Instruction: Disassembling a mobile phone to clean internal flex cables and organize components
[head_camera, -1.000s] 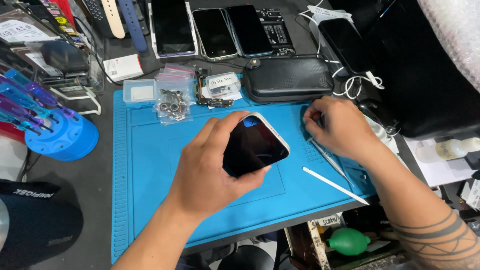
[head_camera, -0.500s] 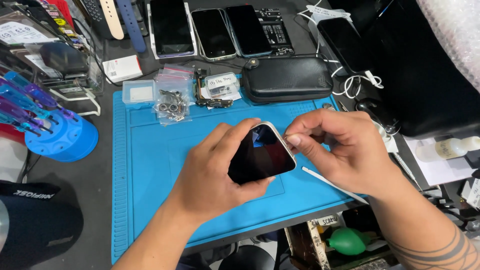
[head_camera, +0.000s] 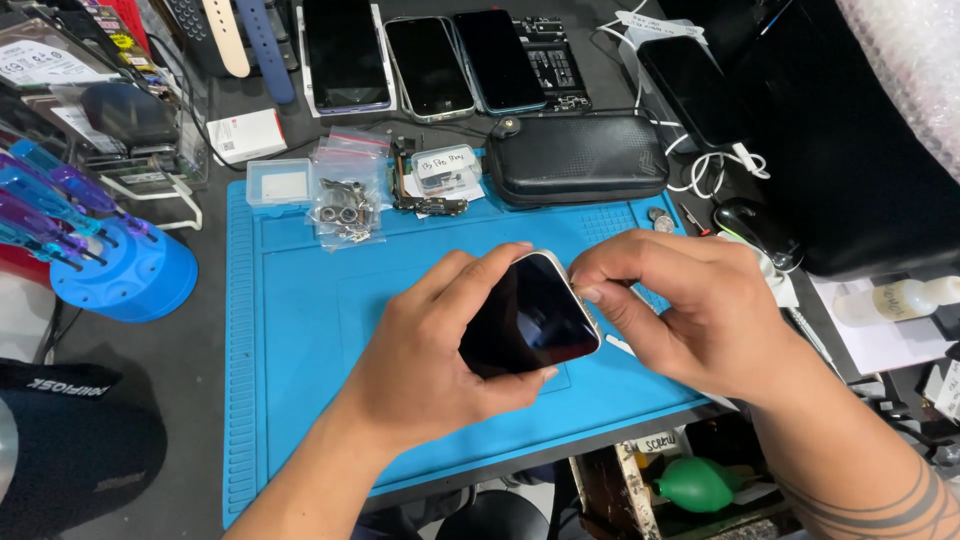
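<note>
My left hand (head_camera: 430, 360) is clamped on a small dark phone (head_camera: 528, 318) with a pale metal rim, fingers curled over its upper left edge and thumb pressed against its lower edge. I hold it up off the blue work mat (head_camera: 300, 330), over the mat's middle, screen turned up toward me. It sits tilted: its long axis runs on a diagonal from lower left, buried in my palm, to upper right, where the rounded top corner points toward my other hand.

My right hand (head_camera: 690, 310) is closed in a pinch at that upper right edge, thumb and forefinger tips together right against the rim; I cannot tell whether something thin is held between them.

Behind the phone, along the mat's far edge, lie small clear bags of screws (head_camera: 345, 205) and a little clear parts box (head_camera: 278, 183). A black zip case (head_camera: 580, 158) rests just past the mat, and further back a row of dark-screened phones (head_camera: 430, 60) lies flat on the bench (head_camera: 200, 270). To my left stands a round blue holder of screwdrivers (head_camera: 120, 275), and a white bottle (head_camera: 900, 298) lies off to the right.
</note>
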